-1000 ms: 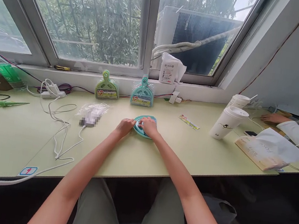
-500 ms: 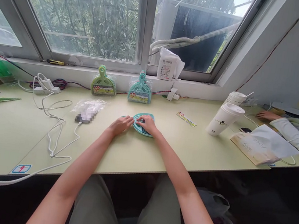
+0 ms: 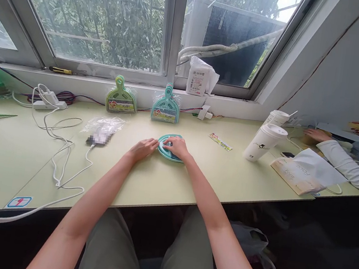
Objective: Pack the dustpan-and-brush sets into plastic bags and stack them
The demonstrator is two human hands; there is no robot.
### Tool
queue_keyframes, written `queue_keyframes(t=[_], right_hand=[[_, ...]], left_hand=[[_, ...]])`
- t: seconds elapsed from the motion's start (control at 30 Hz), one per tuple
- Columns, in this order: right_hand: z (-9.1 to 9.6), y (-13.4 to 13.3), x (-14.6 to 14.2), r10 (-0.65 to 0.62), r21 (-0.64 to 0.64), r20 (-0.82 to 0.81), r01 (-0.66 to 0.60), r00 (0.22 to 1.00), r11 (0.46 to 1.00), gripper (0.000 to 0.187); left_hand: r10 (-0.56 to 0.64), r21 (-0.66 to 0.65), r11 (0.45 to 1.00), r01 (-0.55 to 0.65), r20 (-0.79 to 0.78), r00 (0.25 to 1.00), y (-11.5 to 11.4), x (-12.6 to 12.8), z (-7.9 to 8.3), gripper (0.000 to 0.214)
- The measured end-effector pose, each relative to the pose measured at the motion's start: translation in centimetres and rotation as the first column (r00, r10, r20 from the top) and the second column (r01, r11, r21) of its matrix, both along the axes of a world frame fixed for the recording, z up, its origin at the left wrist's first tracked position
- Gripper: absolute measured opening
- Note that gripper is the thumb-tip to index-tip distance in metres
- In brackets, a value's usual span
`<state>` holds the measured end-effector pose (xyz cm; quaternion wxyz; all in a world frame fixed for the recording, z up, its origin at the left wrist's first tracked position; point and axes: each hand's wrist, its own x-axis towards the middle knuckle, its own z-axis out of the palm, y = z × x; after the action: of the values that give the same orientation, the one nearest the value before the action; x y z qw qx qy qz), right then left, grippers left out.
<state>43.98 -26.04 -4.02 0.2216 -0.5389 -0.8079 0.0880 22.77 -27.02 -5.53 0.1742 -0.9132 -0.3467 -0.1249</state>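
A teal mini dustpan (image 3: 170,156) lies flat on the table in front of me, with a dark-bristled brush apparently nested in it. My left hand (image 3: 144,148) is closed around its handle end, which the fingers mostly hide. Over the pan, my right hand (image 3: 177,147) is bent down, thumb and fingertips pinching at the inner part near the handle; exactly what lies between them is hidden. Behind stand a bagged green dustpan set (image 3: 121,96) and a bagged teal dustpan set (image 3: 166,105), both upright against the sill. A printed label strip (image 3: 220,141) lies to the right.
Left are a clear plastic bag (image 3: 114,123), a blurred device (image 3: 99,137), white cables (image 3: 62,158) and a power strip (image 3: 50,105). To the right stand white paper cups (image 3: 263,144) and a tissue pack (image 3: 301,171). A co-worker's sleeve (image 3: 345,164) reaches in beyond.
The view has shifted slightly, so everything sits a little further left. Both hands stay at the teal dustpan, in nearly the same pose.
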Motion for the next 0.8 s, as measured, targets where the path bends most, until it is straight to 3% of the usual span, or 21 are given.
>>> queue_keyframes(t=[0.23,0.43,0.6,0.8], right_hand=[[0.2,0.1,0.6,-0.018,0.033,0.007,0.017,1.000,0.999,0.012],[-0.1,0.5,-0.2,0.046,-0.064,-0.128,-0.055,0.991,0.996,0.014],[0.1,0.4,-0.5,0.038,-0.036,-0.077,-0.041,0.996,0.999,0.016],[0.0,0.6,-0.6,0.045,-0.039,-0.044,-0.047,0.998,0.998,0.016]], left_hand=[[-0.035,0.015,0.999,0.035,0.017,0.999,0.4,0.0,-0.4,0.040],[-0.001,-0.038,0.999,0.002,0.034,0.999,0.5,0.1,-0.3,0.028],[0.061,-0.094,0.994,-0.057,0.044,0.997,0.1,0.3,-0.1,0.027],[0.053,-0.085,0.995,-0.053,-0.004,0.999,0.5,0.3,-0.6,0.029]])
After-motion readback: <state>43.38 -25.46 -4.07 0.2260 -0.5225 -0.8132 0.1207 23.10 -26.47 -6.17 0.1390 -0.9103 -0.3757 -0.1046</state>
